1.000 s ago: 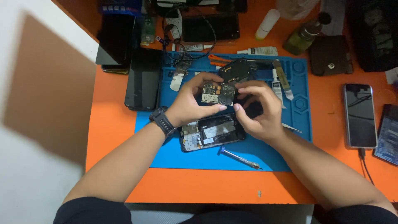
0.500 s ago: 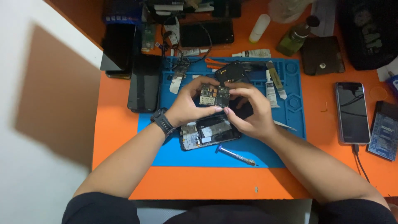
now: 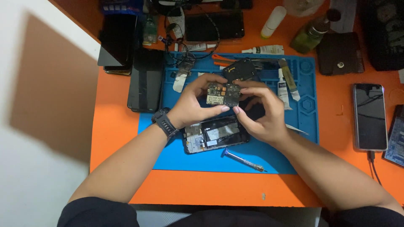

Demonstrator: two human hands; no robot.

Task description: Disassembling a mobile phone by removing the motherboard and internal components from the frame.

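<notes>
The counter (image 3: 113, 138) is smooth, matt orange. On it lies a blue mat (image 3: 198, 157) with a dull, rubbery look. The small circuit board (image 3: 223, 94) shows dark matt laminate with bright metal patches. The opened phone (image 3: 214, 134) is black plastic with glinting metal inside. The screwdriver (image 3: 244, 159) has a shiny metal shaft. The phone at right (image 3: 369, 115) has glossy glass.

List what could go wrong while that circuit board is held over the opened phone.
1. Both hands, left hand and right hand, pinch the small circuit board by its edges in mid-air; a slip could drop it onto the opened phone below.
2. The screwdriver lies loose near the blue mat edge; a forearm might knock it off.
</notes>
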